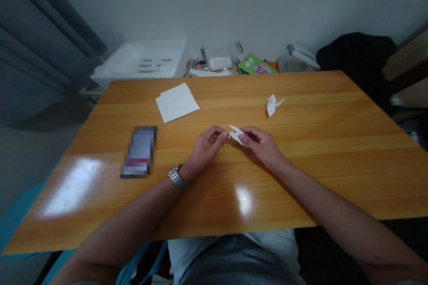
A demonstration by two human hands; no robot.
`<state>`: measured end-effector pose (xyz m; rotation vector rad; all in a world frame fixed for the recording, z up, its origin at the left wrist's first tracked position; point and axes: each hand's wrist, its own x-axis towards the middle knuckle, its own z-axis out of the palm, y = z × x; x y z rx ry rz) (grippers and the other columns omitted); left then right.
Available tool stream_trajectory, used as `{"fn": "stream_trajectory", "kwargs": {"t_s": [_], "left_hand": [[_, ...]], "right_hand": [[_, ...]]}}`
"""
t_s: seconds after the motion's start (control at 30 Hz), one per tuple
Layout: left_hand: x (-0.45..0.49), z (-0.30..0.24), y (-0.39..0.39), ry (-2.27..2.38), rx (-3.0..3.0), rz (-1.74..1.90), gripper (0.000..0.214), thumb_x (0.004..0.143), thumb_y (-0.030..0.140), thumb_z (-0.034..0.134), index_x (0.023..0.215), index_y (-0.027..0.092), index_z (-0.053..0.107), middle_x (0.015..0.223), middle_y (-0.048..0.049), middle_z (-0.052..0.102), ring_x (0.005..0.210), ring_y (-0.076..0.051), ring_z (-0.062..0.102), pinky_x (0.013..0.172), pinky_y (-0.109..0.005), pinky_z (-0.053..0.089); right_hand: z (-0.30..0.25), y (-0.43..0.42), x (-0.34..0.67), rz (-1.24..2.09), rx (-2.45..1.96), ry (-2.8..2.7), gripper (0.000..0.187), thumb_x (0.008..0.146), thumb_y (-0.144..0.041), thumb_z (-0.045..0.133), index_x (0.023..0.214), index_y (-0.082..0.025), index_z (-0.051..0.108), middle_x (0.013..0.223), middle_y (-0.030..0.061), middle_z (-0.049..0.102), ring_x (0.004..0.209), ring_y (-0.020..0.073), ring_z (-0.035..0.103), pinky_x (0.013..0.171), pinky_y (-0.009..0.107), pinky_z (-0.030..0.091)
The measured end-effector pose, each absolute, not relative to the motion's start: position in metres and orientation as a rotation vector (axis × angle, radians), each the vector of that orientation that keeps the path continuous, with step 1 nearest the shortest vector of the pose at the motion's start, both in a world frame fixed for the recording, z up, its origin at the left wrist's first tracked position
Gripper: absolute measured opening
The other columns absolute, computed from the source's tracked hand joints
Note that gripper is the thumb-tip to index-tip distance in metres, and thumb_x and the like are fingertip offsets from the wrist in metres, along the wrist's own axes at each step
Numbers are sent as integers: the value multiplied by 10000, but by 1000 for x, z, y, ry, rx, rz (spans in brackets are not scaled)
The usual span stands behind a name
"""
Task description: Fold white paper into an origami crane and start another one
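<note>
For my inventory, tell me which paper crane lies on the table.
The paper crane lying beyond the right hand, out of its grasp; the other crane is held in that hand.

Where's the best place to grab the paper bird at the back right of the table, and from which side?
I'd pinch the slim point of the paper bird, coming from the right with the right hand once free of its folded paper. That point juts rightward, apart from the broader flaps, which a grip might crease.
</note>
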<state>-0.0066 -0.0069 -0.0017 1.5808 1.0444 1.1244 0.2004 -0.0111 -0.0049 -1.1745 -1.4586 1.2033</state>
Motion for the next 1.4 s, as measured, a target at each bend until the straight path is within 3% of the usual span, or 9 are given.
{"fn": "stream_trajectory", "kwargs": {"t_s": [0.13, 0.47, 0.6, 0.83, 0.97, 1.4], "left_hand": [[-5, -2, -9, 1004, 1581, 1131, 277, 929, 440, 703, 994, 174, 660, 976, -74, 736, 877, -170, 707, 812, -288, 571], [-5, 1, -7, 1159, 1701, 1109, 202, 949, 376, 654, 887, 184, 669, 858, -33, 737, 754, -152, 678, 734, -270, 566], [-7, 1, -5, 1229, 1702, 1144, 198, 945, 369, 660, 890, 181, 683, 847, -33, 737, 758, -154, 682, 744, -270, 564], [-9, 0, -3, 1299, 1653, 1229, 172, 927, 344, 677, 887, 176, 682, 873, -41, 752, 774, -162, 689, 741, -274, 564], [-9, -1, -3, 1294, 1645, 1233, 183, 933, 354, 677, 898, 174, 683, 888, -43, 757, 786, -161, 695, 755, -277, 565], [-8, -4, -4, 1282, 1717, 1190, 207, 940, 376, 672, 902, 173, 687, 886, -41, 747, 782, -160, 691, 760, -275, 570]], "right_hand": [[-2, -12, 199, 1202, -1174, -1482, 332, 857, -507, 750, 1022, -219, 755, 1012, 57, 782, 925, 227, 704, 871, 370, 541], [-2, -12, 198, 1168, -1168, -1523, 347, 851, -523, 757, 1030, -226, 742, 1056, 69, 775, 971, 234, 706, 918, 399, 550], [-5, -10, 198, 1179, -1156, -1442, 428, 823, -532, 785, 1121, -241, 688, 1113, 76, 746, 997, 223, 703, 913, 386, 565], [-12, -6, 205, 1130, -1237, -1400, 394, 801, -524, 802, 990, -237, 609, 971, 30, 700, 778, 173, 658, 686, 307, 525], [-7, -7, 206, 1151, -1220, -1492, 331, 825, -516, 780, 903, -218, 661, 839, 23, 707, 743, 174, 631, 688, 307, 503], [-8, -8, 206, 1235, -1181, -1471, 320, 874, -509, 738, 867, -194, 683, 744, 18, 722, 665, 151, 645, 674, 290, 511]]}}
